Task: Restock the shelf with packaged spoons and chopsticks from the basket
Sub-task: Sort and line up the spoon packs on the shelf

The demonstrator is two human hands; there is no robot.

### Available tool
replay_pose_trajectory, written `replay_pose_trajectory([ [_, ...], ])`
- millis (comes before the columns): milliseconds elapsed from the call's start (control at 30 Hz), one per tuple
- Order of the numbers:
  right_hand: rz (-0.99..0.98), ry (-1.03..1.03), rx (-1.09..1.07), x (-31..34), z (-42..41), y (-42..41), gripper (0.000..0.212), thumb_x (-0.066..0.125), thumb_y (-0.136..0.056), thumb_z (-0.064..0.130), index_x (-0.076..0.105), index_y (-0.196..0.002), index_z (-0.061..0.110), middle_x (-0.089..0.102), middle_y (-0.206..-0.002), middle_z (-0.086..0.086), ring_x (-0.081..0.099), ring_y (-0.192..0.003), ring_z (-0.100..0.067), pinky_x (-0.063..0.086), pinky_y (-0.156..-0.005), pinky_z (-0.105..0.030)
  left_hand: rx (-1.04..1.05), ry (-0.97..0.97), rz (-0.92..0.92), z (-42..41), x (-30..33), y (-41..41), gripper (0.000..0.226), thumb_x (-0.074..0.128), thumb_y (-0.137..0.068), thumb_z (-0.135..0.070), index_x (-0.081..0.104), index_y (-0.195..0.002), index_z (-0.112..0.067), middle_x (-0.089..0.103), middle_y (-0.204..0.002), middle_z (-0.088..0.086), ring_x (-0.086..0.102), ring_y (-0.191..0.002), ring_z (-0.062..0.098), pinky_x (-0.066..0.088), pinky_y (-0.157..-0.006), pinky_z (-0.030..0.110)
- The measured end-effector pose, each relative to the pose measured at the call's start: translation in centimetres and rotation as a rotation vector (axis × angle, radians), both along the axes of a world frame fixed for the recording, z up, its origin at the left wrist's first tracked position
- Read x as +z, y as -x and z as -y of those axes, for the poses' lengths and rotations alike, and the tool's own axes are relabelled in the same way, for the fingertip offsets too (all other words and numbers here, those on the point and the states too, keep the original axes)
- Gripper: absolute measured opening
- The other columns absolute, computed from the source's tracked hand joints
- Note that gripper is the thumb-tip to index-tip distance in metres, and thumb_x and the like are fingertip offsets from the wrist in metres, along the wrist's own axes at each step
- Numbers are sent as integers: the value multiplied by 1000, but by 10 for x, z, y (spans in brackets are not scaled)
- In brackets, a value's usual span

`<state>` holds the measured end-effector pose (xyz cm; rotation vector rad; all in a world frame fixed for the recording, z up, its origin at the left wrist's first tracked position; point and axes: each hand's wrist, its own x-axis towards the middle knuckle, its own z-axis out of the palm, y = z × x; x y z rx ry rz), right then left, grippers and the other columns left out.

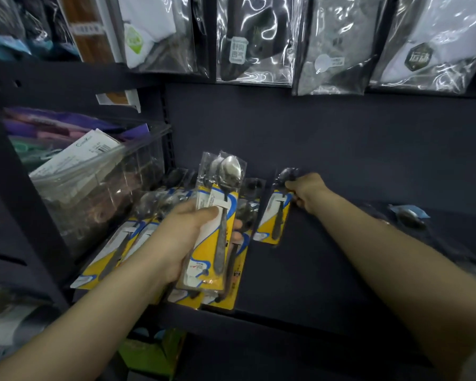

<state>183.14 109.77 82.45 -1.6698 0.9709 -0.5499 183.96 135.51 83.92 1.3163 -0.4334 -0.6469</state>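
Our left hand (pixel 187 237) grips a stack of spoon packs (pixel 217 215). Our right hand (pixel 308 192) pinches one spoon pack (pixel 275 215) at two o'clock from it. We should lay it flat on the shelf (pixel 327 270), beside the row.

single head-worn wide-angle view, looking forward and down from close range onto dark shelf (pixel 327 270); both forearms reach in from bottom edge; hanging clear bags (pixel 256 39) fill top edge.

shelf (pixel 327 270) R side bare | L blocked: spoon packs (pixel 127 243), clear bin (pixel 99 188)
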Motion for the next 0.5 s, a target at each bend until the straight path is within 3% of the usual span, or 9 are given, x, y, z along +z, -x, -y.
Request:
replay_pose_trajectory([
  [67, -46, 12, 4, -3, 2, -9, 32, 55, -89, 3, 41, -60, 9, 43, -57, -9, 43, -34, -15, 28, -26, -8, 29, -32, 4, -2, -2, -3, 23, 45, -92, -6, 63, -102, 2, 70, -84, 24, 66, -61, 30, 56, -58, 33],
  [167, -135, 74, 47, -7, 6, -16, 33, 54, -89, 3, 42, -59, 7, 46, -55, -11, 42, -41, -17, 33, -29, -13, 67, -86, -7, -4, -5, -6, 22, 51, -89, -8, 65, -104, 1, 69, -96, 28, 65, -73, 33, 53, -77, 43],
  [300, -201, 243, 110, -2, 0, -6, 33, 60, -88, 18, 47, -61, 4, 51, -58, -12, 46, -46, -22, 42, -46, -28, 15, -84, -11, 0, -6, -4, 20, 51, -90, -8, 66, -98, 0, 73, -88, 21, 67, -67, 30, 56, -69, 38],
  [367, -92, 384, 128, 9, -17, 8, 31, 56, -90, 29, 53, -75, 3, 53, -69, -10, 49, -59, -23, 40, -55, -30, 20, -97, 37, 5, -4, -2, 19, 51, -90, -10, 67, -97, -4, 73, -88, 17, 69, -69, 28, 58, -68, 37],
  [433, 67, 248, 276, 21, -43, 26, 30, 49, -93, 38, 56, -89, 9, 56, -77, -5, 48, -57, -16, 37, -48, -24, 46, -117, 90, 11, -2, 0, 16, 56, -89, -12, 68, -99, -9, 72, -96, 16, 68, -80, 29, 55, -79, 41],
  [500, 126, 77, 456, 29, -67, 42, 25, 50, -93, 38, 55, -87, 15, 57, -67, 1, 45, -43, -7, 29, -37, -16, 52, -131, 144, 18, 0, 5, 14, 58, -87, -12, 68, -97, -13, 72, -94, 10, 68, -79, 24, 55, -78, 36],
])
